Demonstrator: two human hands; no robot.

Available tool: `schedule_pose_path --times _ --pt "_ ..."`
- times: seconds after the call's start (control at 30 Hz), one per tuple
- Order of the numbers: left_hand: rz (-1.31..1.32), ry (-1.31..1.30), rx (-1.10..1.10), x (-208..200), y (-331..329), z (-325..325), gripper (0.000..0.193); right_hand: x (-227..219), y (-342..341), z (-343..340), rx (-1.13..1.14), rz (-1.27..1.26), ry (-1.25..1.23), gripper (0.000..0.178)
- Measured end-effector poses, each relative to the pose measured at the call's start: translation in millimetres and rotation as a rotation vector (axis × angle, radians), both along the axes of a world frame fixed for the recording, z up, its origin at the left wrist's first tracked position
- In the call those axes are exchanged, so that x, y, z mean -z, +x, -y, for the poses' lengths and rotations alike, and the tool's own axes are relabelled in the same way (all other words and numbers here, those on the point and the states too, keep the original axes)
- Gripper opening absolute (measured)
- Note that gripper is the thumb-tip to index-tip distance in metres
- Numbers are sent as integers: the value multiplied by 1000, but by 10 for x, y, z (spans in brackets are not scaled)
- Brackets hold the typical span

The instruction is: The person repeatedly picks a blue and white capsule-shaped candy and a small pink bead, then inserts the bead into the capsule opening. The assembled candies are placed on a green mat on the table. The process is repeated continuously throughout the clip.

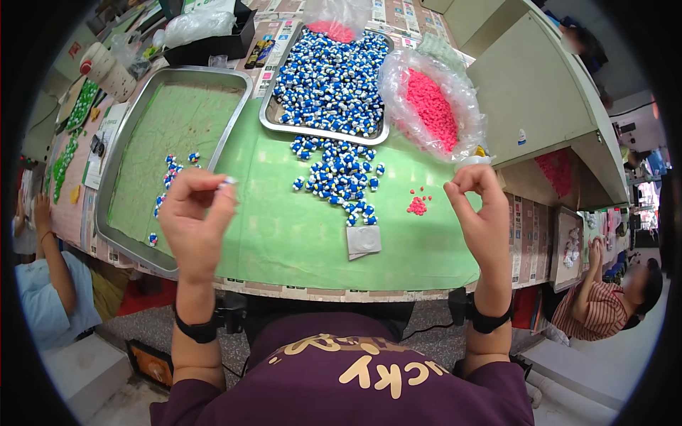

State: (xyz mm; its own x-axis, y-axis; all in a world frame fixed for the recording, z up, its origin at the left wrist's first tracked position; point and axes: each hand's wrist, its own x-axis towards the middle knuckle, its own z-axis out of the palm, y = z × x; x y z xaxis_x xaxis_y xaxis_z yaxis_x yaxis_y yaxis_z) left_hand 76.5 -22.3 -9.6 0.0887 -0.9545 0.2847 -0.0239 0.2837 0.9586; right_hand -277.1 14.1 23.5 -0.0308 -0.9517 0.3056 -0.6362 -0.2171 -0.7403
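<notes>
My left hand (193, 216) pinches a small white-and-blue piece (227, 182) between thumb and forefinger, beside the right rim of the left tray. My right hand (486, 216) is raised over the right part of the green cloth, thumb and forefinger pressed together; whatever sits between them is too small to make out. Between the hands lies a loose pile of blue-and-white pieces (334, 174). Several tiny pink pieces (417, 206) are scattered left of my right hand. A pale grey square pad (364, 241) lies at the pile's near end.
The left metal tray (243, 96) holds a few blue, white and pink pieces. A second tray (266, 117), full of blue-and-white pieces, stands behind the pile. Right of it is a clear bag (465, 117) of pink pieces. A cabinet (533, 92) borders the right. Other people sit at both sides.
</notes>
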Motion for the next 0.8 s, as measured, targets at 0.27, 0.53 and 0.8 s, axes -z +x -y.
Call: schedule_pose_path --times 0.27,0.53,0.8 --pt "829 102 -416 31 554 150 13 540 -276 14 24 -193 188 14" --pt "848 3 -317 -122 296 268 15 681 -274 140 32 -127 239 13" --pt "1104 -56 225 154 -562 210 18 665 -239 27 16 -114 238 16"
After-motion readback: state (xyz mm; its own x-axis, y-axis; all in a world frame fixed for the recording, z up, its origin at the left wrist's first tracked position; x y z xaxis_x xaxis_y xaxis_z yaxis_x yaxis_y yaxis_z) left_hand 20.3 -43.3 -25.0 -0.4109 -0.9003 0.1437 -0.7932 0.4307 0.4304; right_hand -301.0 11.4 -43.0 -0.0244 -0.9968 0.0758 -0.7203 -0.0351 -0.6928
